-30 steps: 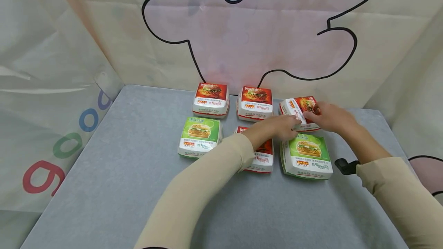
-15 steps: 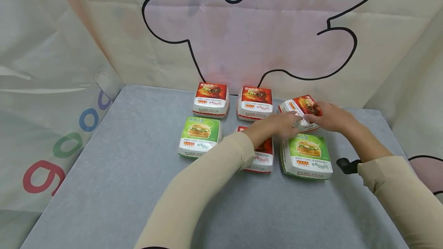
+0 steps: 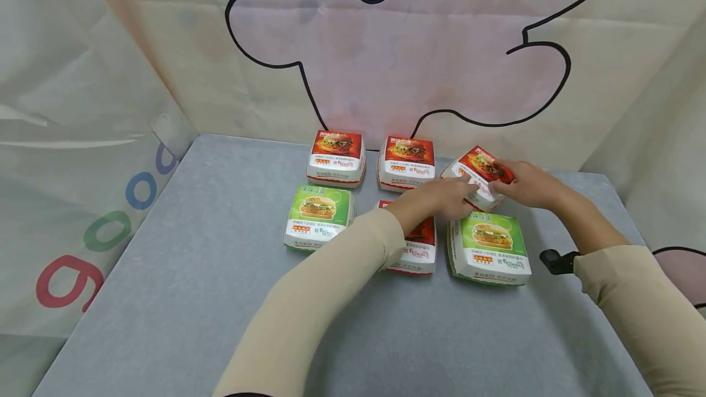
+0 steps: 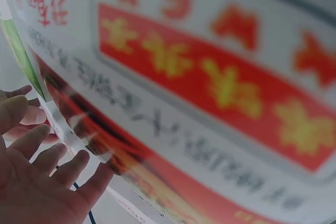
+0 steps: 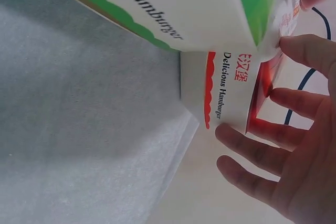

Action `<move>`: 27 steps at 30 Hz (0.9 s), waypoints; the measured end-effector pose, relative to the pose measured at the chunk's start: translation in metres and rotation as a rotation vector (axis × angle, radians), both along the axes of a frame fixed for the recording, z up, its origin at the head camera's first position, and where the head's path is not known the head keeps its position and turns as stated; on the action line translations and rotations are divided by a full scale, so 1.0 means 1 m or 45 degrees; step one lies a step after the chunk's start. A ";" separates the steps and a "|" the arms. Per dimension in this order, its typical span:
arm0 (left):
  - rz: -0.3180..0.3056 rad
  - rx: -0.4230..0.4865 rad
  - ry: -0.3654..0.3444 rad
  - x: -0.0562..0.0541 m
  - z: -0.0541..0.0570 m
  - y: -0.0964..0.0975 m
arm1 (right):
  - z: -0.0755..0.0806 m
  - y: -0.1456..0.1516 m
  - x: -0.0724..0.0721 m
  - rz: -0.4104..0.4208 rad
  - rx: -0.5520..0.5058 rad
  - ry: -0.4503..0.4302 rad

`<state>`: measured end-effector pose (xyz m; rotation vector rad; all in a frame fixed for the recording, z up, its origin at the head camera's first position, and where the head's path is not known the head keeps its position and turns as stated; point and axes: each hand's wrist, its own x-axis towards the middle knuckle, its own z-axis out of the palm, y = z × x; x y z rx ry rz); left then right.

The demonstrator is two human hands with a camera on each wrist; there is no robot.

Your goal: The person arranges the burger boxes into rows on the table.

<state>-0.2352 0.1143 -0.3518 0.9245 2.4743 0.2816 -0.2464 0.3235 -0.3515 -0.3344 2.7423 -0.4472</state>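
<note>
At the back right of the table, a red-and-white burger box (image 3: pixel 478 165) lies at a slant, with both hands on it. My right hand (image 3: pixel 527 184) grips its right corner, the thumb over the top and the fingers along the side; the right wrist view shows this hand (image 5: pixel 310 129) at the box's red-trimmed side (image 5: pixel 231 90). My left hand (image 3: pixel 449 196) touches its left front part with loosely extended fingers (image 4: pixel 71 169). The left thumb is hard to make out. Beneath my left forearm, another red burger box (image 3: pixel 417 256) is partly covered.
A green burger box (image 3: pixel 492 241) stands just in front of the slanted one. To the left are another green box (image 3: pixel 320 213) and two red boxes (image 3: pixel 336 158) (image 3: pixel 406 163) along the back edge. A printed cloth (image 3: pixel 408 78) hangs behind the grey table (image 3: pixel 193 299).
The back-right burger box has turned counterclockwise under my hands, its picture end swinging toward the back. My right hand has shifted slightly; the other boxes stay put.
</note>
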 end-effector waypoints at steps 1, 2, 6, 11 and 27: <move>-0.003 -0.005 -0.001 0.000 0.000 0.000 | 0.000 0.000 0.000 0.004 -0.003 0.002; 0.001 -0.008 -0.008 0.000 0.000 0.000 | -0.001 0.001 -0.001 0.010 -0.006 0.008; 0.009 -0.026 -0.017 -0.001 0.001 -0.001 | -0.002 0.001 -0.002 0.026 -0.012 0.022; 0.020 -0.044 -0.041 -0.001 0.000 0.000 | -0.002 0.000 0.001 0.005 0.008 0.023; 0.051 -0.011 -0.031 0.000 0.001 -0.002 | 0.003 -0.014 0.012 -0.053 0.133 0.148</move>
